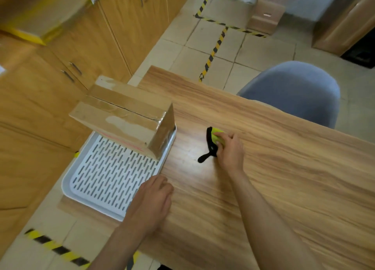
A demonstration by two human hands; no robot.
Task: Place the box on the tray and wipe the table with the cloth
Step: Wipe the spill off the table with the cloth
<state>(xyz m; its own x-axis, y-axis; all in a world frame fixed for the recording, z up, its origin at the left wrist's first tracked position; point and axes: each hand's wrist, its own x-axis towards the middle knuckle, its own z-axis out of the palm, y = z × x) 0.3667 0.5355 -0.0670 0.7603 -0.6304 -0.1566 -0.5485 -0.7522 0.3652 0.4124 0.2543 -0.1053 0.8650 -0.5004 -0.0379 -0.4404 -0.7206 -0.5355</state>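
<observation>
A taped cardboard box [123, 115] sits on the far end of the white slotted tray [105, 176] at the table's left end. My right hand [229, 150] presses down on a yellow-green cloth with a black edge and loop [211, 146] on the wooden table [274, 178], to the right of the tray. My left hand [154, 198] lies flat, palm down, on the tray's near right corner and the table beside it, holding nothing.
A grey-blue chair [298, 91] stands at the table's far side. Wooden cabinets [81, 52] line the left, with another box [44, 12] on top. Yellow-black floor tape [215, 48] crosses the tiles. A drawer unit [267, 12] stands far back.
</observation>
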